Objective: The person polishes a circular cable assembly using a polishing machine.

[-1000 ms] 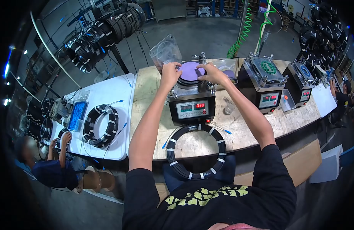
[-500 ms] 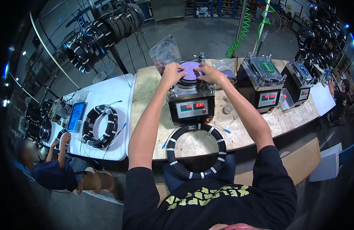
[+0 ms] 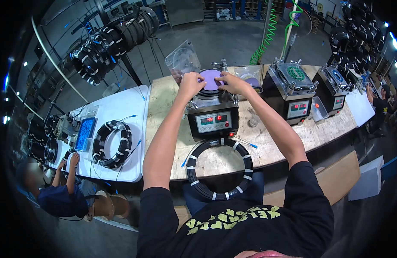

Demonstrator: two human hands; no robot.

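A smooth, matte purple disc (image 3: 212,80) lay flat on the round, dark stacked top of a boxy machine (image 3: 213,121), whose black casing carried a pale front panel with glowing red digits and whose upper parts were shiny metal. The left hand (image 3: 191,83) and the right hand (image 3: 234,84) met the disc from opposite sides, at its rim. The left hand's fingers were bent and partly closed, their tips at the disc's edge; the right hand was curled too, its thumb and forefinger a little apart against the far side. Whether either hand pinched the rim or only pressed on it could not be told. A clear, stiff plate (image 3: 182,59) with a circular mark stood tilted behind the left hand. Beneath the machine spread a grainy, pale plywood tabletop (image 3: 164,116), with a small clear cup (image 3: 253,121) to the right. Near the front edge, a ring-shaped coil of black cable (image 3: 191,172), banded with white ties, reached past the wood. A second machine (image 3: 293,95), metal-topped with a ring of green pieces, stood farther right.
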